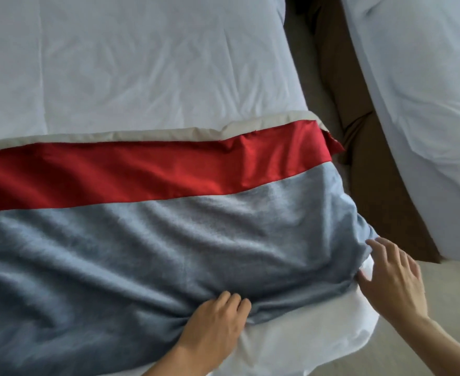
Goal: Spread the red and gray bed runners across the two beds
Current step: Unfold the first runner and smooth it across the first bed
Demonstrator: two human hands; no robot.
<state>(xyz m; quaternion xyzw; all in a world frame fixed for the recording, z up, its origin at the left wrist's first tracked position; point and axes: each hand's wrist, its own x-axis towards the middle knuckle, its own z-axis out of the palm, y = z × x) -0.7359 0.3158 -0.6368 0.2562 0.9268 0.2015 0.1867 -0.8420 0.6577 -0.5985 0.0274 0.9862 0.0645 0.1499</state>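
Gray runner (153,253) bunched in the left hand (212,318), fingers curled; right hand (394,280) spread-fingered, touching its edge

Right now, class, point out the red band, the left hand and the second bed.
red band (147,172), head view, mid-stripe.
left hand (212,321), head view, its back.
second bed (424,104), head view, white cover.

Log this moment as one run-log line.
runner: across near bed, wrinkled | left hand: grips gray edge | right hand: open, at runner corner | far bed: no runner visible
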